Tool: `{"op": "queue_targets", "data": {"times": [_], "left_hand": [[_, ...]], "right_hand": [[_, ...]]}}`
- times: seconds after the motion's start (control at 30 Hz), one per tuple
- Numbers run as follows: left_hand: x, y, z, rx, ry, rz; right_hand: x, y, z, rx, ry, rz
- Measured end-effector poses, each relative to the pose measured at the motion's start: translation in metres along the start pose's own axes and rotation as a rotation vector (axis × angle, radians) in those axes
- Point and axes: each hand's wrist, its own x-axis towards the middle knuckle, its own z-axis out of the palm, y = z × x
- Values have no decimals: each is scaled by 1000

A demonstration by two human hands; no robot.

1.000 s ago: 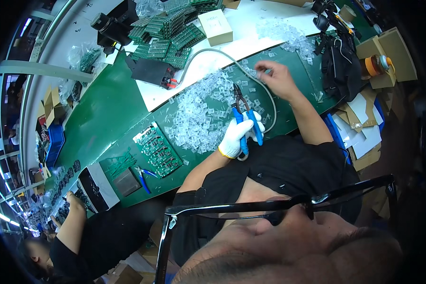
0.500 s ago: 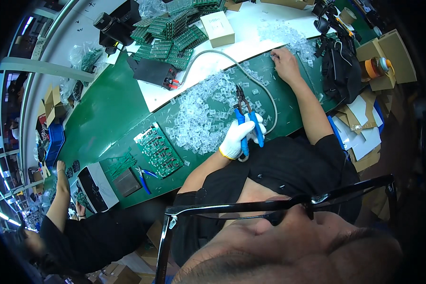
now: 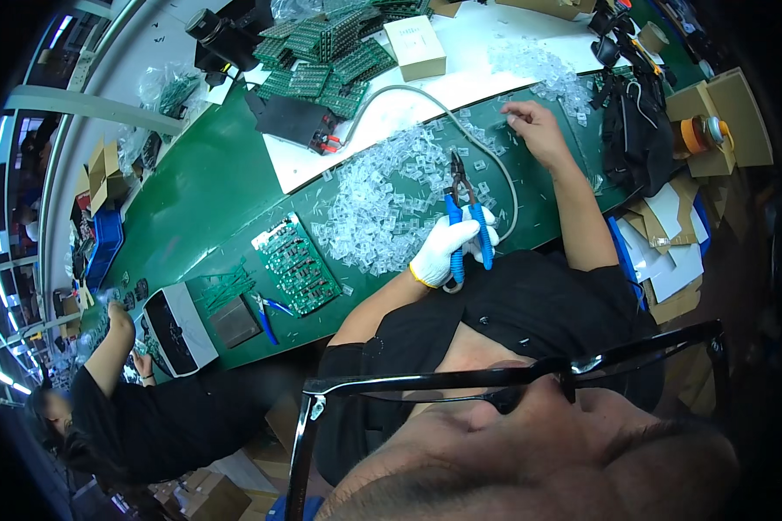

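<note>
My left hand (image 3: 443,249), in a white glove with a yellow cuff edge, is closed around a pair of pliers (image 3: 458,213) with blue-wrapped handles. The dark jaws point away from me, beside a broad heap of small clear plastic pieces (image 3: 369,208). A grey cable (image 3: 511,187) loops from a black box (image 3: 295,122) with red plugs down to the pliers' handle ends. Bare and farther right, my right hand (image 3: 539,135) hovers over the green table, its fingers loosely bent and the thumb apart. I make out nothing between them.
A populated green circuit board (image 3: 295,265) lies left of the heap, with blue-handled cutters (image 3: 268,321) nearby. Stacked boards (image 3: 321,52) and a pale carton (image 3: 415,48) stand at the back. Another clear pile (image 3: 565,91) and a black bag (image 3: 634,139) are right. A co-worker's arm (image 3: 109,347) reaches in at left.
My right hand has drawn back a little toward me from the table's far part, and its fingers look looser. My left hand keeps its grip on the pliers. The whole view has shifted slightly.
</note>
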Motion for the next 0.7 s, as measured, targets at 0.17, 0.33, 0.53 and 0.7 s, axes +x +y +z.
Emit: {"op": "queue_targets", "data": {"times": [0.17,0.33,0.53,0.7], "left_hand": [[1,-6,-8,-1,-20,-25],[2,-5,-7,38,-70,-32],[0,-4,-6,31,-60,-24],[0,-3,-5,61,-57,-25]], "right_hand": [[-28,-40,26,547,-223,199],[-47,-64,45,684,-317,241],[-51,-65,52,653,-324,249],[-54,-62,53,635,-296,226]]}}
